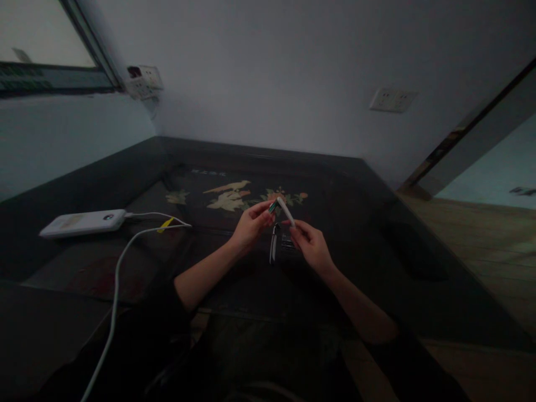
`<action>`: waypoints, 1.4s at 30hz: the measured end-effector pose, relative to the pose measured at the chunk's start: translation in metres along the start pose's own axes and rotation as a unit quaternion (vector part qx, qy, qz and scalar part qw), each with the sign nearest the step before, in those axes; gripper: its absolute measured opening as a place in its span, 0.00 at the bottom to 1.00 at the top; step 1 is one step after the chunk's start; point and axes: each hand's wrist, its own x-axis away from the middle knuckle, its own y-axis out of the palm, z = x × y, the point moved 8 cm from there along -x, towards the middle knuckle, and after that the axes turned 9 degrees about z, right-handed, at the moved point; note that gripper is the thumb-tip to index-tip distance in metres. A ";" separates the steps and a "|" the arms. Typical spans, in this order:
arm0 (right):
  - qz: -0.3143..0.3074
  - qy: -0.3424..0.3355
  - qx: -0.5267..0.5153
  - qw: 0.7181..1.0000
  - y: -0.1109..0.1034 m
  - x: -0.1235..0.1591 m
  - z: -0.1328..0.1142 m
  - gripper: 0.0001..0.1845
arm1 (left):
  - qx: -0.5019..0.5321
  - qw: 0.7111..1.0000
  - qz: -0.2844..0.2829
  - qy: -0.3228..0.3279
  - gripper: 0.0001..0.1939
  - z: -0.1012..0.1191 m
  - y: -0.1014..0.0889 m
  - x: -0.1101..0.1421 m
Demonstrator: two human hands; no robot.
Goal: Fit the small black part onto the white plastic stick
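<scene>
Both left hand (252, 226) and right hand (310, 245) have fingers pinched on a bent white-and-dark object (286, 212), raised over the middle of a dark table (355, 209). A pale wall (268, 84) backs its far edge; brown floor (486, 240) lies past its right edge. A white power bank (90, 222) takes up the left, leaving more room rightward.
</scene>
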 end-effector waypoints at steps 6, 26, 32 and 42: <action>-0.072 0.004 -0.028 0.997 0.011 0.006 -0.002 0.20 | 0.002 1.000 0.012 -0.002 0.23 0.001 -0.001 -0.001; -0.083 0.005 -0.021 0.996 0.013 0.007 -0.002 0.20 | 0.015 1.000 0.019 -0.008 0.23 -0.002 -0.002 -0.002; -0.054 0.001 -0.010 0.999 0.008 0.003 -0.001 0.20 | 0.011 1.000 0.002 -0.005 0.24 -0.002 -0.001 -0.001; -0.064 -0.002 -0.010 0.998 0.010 0.007 -0.003 0.20 | 0.012 1.000 0.010 -0.004 0.23 0.000 0.000 -0.001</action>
